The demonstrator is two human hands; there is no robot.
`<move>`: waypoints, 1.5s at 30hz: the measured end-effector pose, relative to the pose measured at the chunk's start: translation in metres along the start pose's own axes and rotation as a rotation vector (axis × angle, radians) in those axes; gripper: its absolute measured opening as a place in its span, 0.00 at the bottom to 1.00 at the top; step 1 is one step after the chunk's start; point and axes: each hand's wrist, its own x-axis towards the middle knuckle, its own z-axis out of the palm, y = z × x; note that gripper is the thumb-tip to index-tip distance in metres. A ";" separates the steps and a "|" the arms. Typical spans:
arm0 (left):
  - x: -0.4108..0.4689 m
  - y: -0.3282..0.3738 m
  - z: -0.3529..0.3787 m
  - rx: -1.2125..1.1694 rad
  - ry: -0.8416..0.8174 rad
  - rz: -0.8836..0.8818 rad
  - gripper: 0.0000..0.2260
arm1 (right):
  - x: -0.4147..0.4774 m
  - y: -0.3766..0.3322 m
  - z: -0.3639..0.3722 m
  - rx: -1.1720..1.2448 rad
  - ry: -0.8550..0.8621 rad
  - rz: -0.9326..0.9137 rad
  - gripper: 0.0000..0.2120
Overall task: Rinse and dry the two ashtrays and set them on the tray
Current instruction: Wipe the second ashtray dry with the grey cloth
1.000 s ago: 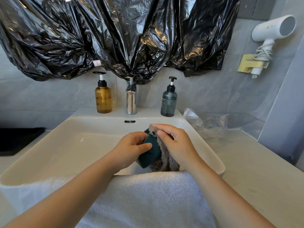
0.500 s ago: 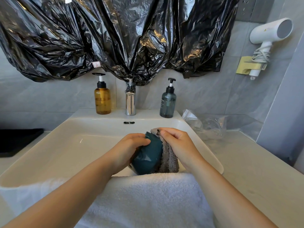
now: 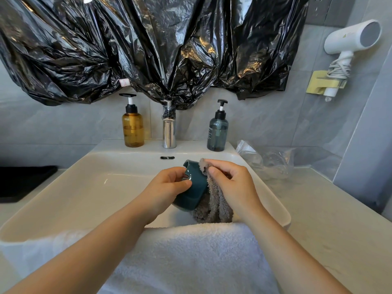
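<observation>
Over the white sink (image 3: 70, 187) my left hand (image 3: 167, 187) grips a dark teal ashtray (image 3: 194, 187), held on edge with its notched rim toward the tap. My right hand (image 3: 231, 183) pinches a grey fluffy cloth (image 3: 212, 206) against the ashtray's right side; the cloth hangs down into the basin. A black tray (image 3: 21, 181) lies on the counter at the far left. Only one ashtray is in view.
A chrome tap (image 3: 169, 132) stands behind the basin between an amber pump bottle (image 3: 133, 128) and a grey-blue pump bottle (image 3: 217, 132). A white towel (image 3: 191, 255) drapes over the sink's front edge. A crumpled clear plastic bag (image 3: 269, 160) lies on the right counter. A black plastic sheet hangs above.
My left hand has turned the ashtray, so more of its teal body and notched rim now show. My right hand has shifted the cloth along its side.
</observation>
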 end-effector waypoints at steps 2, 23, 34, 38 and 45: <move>-0.001 -0.001 -0.001 0.052 -0.019 0.005 0.10 | -0.002 -0.003 0.004 -0.076 -0.058 -0.080 0.14; -0.001 -0.004 0.003 0.180 -0.033 -0.020 0.09 | 0.005 -0.001 0.002 0.072 -0.082 0.131 0.12; -0.001 -0.004 0.004 0.298 -0.039 0.048 0.07 | 0.002 -0.001 0.004 -0.045 -0.136 -0.048 0.13; -0.002 -0.004 0.003 0.298 -0.047 0.049 0.07 | 0.007 0.005 0.004 0.019 -0.120 0.077 0.13; -0.007 0.003 0.001 0.139 -0.027 0.047 0.09 | 0.011 0.014 -0.006 0.396 -0.050 0.471 0.10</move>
